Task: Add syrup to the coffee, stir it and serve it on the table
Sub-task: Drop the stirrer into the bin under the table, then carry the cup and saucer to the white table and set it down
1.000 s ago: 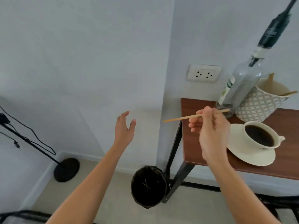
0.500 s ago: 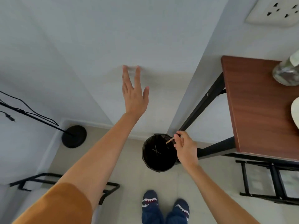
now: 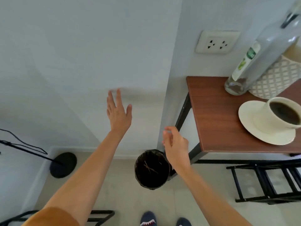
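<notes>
A cream cup of black coffee stands on a cream saucer at the right side of the brown table. Behind it a clear glass syrup bottle leans across the view. My right hand hangs empty, fingers loosely curled, above a black bin on the floor by the table's black leg. Several wooden stir sticks lie inside the bin. My left hand is raised toward the wall, open with fingers spread.
A patterned white holder stands behind the bottle. A wall socket sits above the table. A black stand base is on the floor at left, a black frame at right. My blue shoes show at the bottom.
The wooden stick left my right hand, and that hand has risen above the bin, empty. The view tilted up, bringing cup and bottle back in sight.
</notes>
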### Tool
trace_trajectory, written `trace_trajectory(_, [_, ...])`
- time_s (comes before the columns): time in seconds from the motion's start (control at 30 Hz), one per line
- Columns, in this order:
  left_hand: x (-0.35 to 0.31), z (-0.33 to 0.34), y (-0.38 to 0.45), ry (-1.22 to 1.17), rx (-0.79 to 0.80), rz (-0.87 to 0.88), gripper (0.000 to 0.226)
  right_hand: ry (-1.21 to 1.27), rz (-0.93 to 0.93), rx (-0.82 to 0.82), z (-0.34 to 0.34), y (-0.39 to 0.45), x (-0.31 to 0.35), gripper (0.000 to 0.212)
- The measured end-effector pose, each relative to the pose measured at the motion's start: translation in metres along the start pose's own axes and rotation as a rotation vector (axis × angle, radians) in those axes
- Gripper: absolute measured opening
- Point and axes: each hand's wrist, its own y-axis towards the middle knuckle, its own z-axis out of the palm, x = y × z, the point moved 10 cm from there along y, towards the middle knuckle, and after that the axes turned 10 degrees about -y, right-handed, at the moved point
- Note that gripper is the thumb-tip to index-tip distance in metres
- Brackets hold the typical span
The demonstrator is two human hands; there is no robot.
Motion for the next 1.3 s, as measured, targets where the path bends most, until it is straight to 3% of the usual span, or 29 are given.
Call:
trace_trajectory(0.13, [-0.073,0.000,-0.021,-0.101,0.002,0.073,0.070,0.004,-0.269,-0.206,-0.082,-0.009,0.054,0.021])
trace_trajectory(0.27, [-0.158,0.034,-0.060,-0.183,0.119,0.132,0.070,0.015,-0.388,-0.366,-0.175,-0.033,0.045,0.021])
trace_trajectory(0.37, [-0.213,0.079,-0.097,-0.199,0.240,0.174,0.069,0.021,-0.381,-0.464,-0.241,-0.056,0.000,0.015])
trace_trajectory(0.47, [-0.249,0.133,-0.136,-0.142,0.357,0.135,0.061,-0.026,-0.228,-0.504,-0.294,-0.071,-0.070,0.006])
trace_trajectory(0.63, [-0.279,0.198,-0.168,0.064,0.437,0.042,0.059,-0.056,0.068,-0.400,-0.343,-0.043,-0.170,0.010])
trace_trajectory(0.8, [-0.294,0.222,-0.185,0.202,0.480,0.052,0.060,-0.050,0.286,-0.070,-0.325,0.014,-0.206,0.018])
trace_trajectory(1.07, [-0.295,0.224,-0.187,0.220,0.498,0.037,0.055,-0.075,0.313,0.031,-0.312,0.029,-0.211,0.031])
trace_trajectory(1.3, [-0.291,0.218,-0.203,0.220,0.525,0.079,0.056,-0.045,0.334,0.071,-0.307,0.003,-0.208,0.023])
